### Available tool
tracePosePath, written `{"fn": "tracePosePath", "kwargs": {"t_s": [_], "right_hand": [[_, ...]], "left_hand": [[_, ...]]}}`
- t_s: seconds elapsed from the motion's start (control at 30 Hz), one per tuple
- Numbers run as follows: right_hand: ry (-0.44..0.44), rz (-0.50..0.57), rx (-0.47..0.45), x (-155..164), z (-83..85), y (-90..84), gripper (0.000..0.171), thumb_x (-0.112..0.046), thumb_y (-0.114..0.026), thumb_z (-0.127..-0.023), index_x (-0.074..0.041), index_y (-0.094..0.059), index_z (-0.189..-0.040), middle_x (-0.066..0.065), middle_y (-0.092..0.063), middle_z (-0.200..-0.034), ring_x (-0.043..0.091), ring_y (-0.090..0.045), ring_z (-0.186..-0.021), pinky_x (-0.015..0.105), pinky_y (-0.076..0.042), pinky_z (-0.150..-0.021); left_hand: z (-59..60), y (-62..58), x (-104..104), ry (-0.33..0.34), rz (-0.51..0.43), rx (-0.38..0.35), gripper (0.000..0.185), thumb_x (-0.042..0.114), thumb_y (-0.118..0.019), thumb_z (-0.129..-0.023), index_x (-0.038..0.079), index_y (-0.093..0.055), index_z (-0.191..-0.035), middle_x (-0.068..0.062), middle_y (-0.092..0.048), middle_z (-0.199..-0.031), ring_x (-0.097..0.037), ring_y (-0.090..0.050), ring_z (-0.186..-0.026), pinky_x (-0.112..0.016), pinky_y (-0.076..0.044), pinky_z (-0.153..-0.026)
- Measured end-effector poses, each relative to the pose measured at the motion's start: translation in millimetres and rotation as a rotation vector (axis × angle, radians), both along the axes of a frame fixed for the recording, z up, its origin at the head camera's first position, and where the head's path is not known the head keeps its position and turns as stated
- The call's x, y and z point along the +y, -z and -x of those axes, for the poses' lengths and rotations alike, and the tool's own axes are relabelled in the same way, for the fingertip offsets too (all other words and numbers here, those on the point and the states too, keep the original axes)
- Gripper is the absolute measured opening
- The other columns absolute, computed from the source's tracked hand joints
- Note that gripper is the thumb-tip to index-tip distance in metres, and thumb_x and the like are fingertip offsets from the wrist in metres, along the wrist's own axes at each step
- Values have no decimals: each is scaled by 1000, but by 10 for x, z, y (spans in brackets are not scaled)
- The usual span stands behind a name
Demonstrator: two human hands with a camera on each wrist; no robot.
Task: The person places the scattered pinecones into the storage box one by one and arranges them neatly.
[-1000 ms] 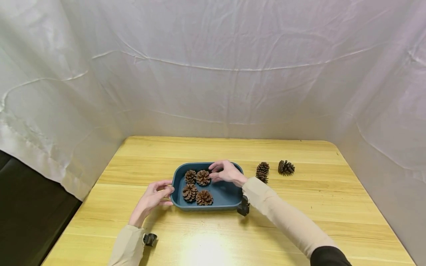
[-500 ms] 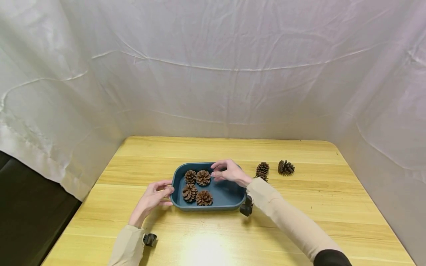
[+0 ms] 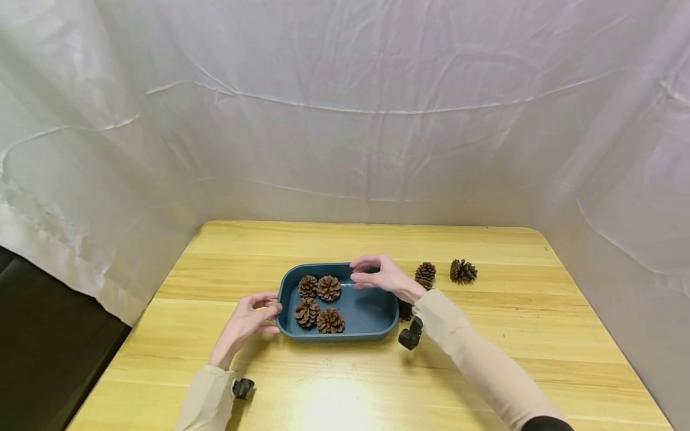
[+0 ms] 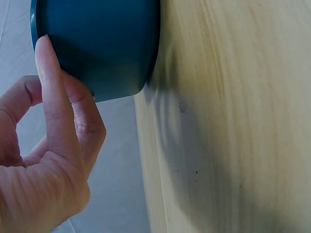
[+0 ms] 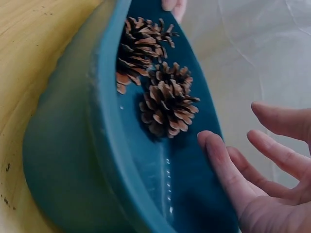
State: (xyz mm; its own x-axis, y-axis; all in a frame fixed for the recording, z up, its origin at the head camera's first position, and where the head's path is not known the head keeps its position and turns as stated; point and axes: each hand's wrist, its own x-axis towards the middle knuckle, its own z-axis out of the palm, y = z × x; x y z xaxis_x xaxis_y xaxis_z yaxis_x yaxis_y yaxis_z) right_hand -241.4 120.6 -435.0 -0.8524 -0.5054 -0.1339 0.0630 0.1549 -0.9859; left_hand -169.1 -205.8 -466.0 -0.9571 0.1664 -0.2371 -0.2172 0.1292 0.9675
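A dark blue rectangular tray [image 3: 372, 311] with rounded corners stands on the wooden table. Several brown pine cones [image 3: 331, 321] sit in its left half, scales spread. My left hand [image 3: 245, 320] holds the tray's left end, thumb at the rim and other fingers against the outer wall. In the left wrist view, its thumb [image 4: 56, 107] reaches up to the rim, with bent fingers behind. Over the tray's right half, my right hand [image 3: 385, 277] hovers with nothing in it. The right wrist view shows its fingers [image 5: 282, 150] spread apart, near the far rim and away from the pine cones.
Right of the tray lie a pine cone [image 3: 425, 274] and a darker pine cone [image 3: 463, 272]. Another dark cone [image 3: 405, 310], partly hidden by the right wrist, is beside the tray's right end. Pale cloth [image 3: 372, 120] hangs behind the table [image 3: 485, 371].
My right hand has drawn back rightward, away from the pine cones, and its fingers have come free of the upper one. The left hand and the tray stay in place.
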Motion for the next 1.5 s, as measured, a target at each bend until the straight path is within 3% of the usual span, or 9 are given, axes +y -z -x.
{"fn": "tracePosePath", "kwargs": {"t_s": [0.1, 0.27, 0.63, 0.93, 1.03, 1.17, 1.33, 1.5], "right_hand": [[-2, -5, 16, 84, -17, -37, 46, -5, -64, -97, 12, -50, -137, 30, -53, -130, 46, -67, -111, 47, -60, -102], [-10, -14, 39, 220, -51, -110, 47, -8, -63, -98, 11, -49, -139, 36, -47, -138, 42, -68, -109, 55, -55, -106], [20, 23, 42, 483, -97, -141, 52, -11, -65, -98, 8, -47, -142, 35, -45, -145, 41, -68, -113, 58, -50, -111], [41, 13, 110, 754, -118, -130, 49, -13, -64, -99, 5, -49, -142, 33, -49, -142, 41, -67, -114, 50, -55, -108], [58, -6, 145, 863, -137, -115, 49, -14, -65, -98, 6, -50, -141, 29, -54, -139, 31, -71, -108, 45, -58, -104], [101, -20, 189, 1018, -161, -70, 48, -13, -68, -96, 8, -53, -137, 10, -65, -128, 15, -73, -102, 36, -62, -98], [170, 11, 235, 1207, -188, 38, 43, -9, -69, -95, 10, -56, -131, -8, -70, -115, 13, -73, -99, 25, -62, -93], [249, -3, 286, 1367, -224, 153, 41, -9, -68, -95, 12, -56, -128, -1, -72, -116, 13, -73, -98, 24, -63, -90]], "left_hand": [[6, 3, 2, 3, 6, 0, 48, 4, -61, -97, -15, -46, -139, -4, -62, -97, -9, -65, -74, -28, -67, -67], [17, 2, 16, 0, 25, 2, 47, 3, -61, -96, -15, -48, -138, -5, -63, -96, -10, -65, -73, -28, -67, -66], [24, -23, 32, -12, 98, 57, 43, 0, -62, -93, -19, -53, -130, -8, -65, -94, -10, -68, -70, -27, -67, -66], [17, -25, 43, -34, 110, 71, 38, 0, -64, -92, -21, -58, -123, -26, -72, -102, -12, -71, -67, -28, -67, -68], [19, -27, 49, -41, 109, 63, 37, 0, -65, -92, -21, -58, -123, -26, -73, -101, -11, -71, -66, -28, -67, -68], [26, -31, 45, -49, 114, 64, 37, -1, -65, -91, -20, -59, -123, -27, -72, -102, -14, -72, -66, -29, -67, -68], [29, -29, 52, -55, 122, 71, 38, -1, -65, -90, -19, -60, -122, -31, -71, -105, -19, -73, -67, -31, -67, -68], [37, -17, 60, -74, 130, 64, 38, -1, -65, -89, -19, -60, -122, -31, -70, -106, -18, -73, -66, -31, -67, -67]]}}
